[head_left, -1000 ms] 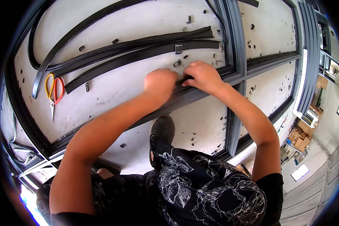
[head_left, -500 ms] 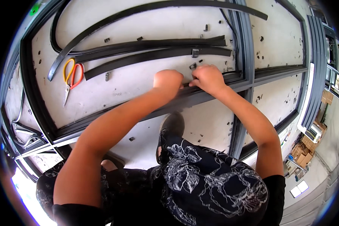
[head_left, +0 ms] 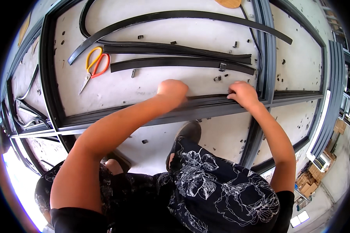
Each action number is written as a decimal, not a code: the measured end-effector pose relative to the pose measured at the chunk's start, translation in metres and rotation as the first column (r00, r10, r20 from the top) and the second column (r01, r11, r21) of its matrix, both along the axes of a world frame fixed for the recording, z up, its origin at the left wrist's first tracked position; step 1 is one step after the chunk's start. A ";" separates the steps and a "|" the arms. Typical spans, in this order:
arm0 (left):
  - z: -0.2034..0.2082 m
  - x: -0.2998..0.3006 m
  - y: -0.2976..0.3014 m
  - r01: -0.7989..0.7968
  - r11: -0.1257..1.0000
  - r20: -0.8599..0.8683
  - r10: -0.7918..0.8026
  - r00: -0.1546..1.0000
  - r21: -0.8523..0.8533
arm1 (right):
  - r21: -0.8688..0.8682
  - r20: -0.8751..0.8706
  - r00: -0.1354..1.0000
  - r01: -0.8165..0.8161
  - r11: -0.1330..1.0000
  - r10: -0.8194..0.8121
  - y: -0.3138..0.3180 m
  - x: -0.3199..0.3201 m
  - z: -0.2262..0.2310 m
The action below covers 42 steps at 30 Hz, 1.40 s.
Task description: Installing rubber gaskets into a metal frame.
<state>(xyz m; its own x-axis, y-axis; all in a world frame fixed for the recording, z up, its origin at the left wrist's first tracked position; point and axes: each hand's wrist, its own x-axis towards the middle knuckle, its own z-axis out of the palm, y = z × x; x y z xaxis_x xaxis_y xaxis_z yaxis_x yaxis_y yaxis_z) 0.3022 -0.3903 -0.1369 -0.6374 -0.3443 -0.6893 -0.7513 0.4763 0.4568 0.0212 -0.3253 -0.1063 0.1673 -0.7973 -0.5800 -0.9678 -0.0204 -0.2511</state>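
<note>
A black rubber strip (head_left: 210,97) lies along the inner groove of the dark grey metal frame bar (head_left: 206,110) in front of me. My right hand (head_left: 244,94) is closed at the strip's right part, thumb and fingers pinching it close to the frame's corner. Farther left, my left hand (head_left: 172,93) is curled shut over the same bar. Its fingertips are turned away and slightly blurred, so what they hold is hidden. Beyond my hands lie flat black strips (head_left: 175,64) and a small dark clip (head_left: 222,66) resting on one of them.
Scissors (head_left: 93,69) with yellow and red handles lie at left inside the frame. A long curved black strip (head_left: 182,15) arches across the far side. Small dark pieces (head_left: 217,78) are scattered on the pale surface. My shoe (head_left: 190,132) is just below the bar.
My right hand has moved right along the bar toward the corner, widening the gap between my hands. My left hand stays curled on the bar. The whole view has shifted slightly.
</note>
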 end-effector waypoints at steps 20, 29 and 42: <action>-0.003 0.020 0.011 -0.089 0.983 -0.093 0.075 0.993 -0.158 | -0.037 -0.036 0.996 0.074 0.997 -0.076 0.000 0.013 -0.006; 0.001 0.038 0.000 -0.003 0.996 -0.014 0.002 1.000 -0.088 | -0.030 0.012 0.996 0.086 0.996 -0.085 0.009 -0.026 -0.012; -0.001 0.032 0.007 -0.038 0.995 -0.098 0.029 0.995 -0.094 | -0.057 -0.074 0.995 0.058 0.997 -0.062 0.025 -0.070 -0.007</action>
<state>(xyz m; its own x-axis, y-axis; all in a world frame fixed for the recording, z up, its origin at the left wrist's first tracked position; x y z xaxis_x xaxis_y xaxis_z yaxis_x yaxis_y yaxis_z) 0.3340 -0.3833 -0.1382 -0.6860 -0.4280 -0.5884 -0.7225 0.4962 0.4814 -0.0484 -0.3008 -0.1135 0.0755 -0.8352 -0.5448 -0.9839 0.0263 -0.1768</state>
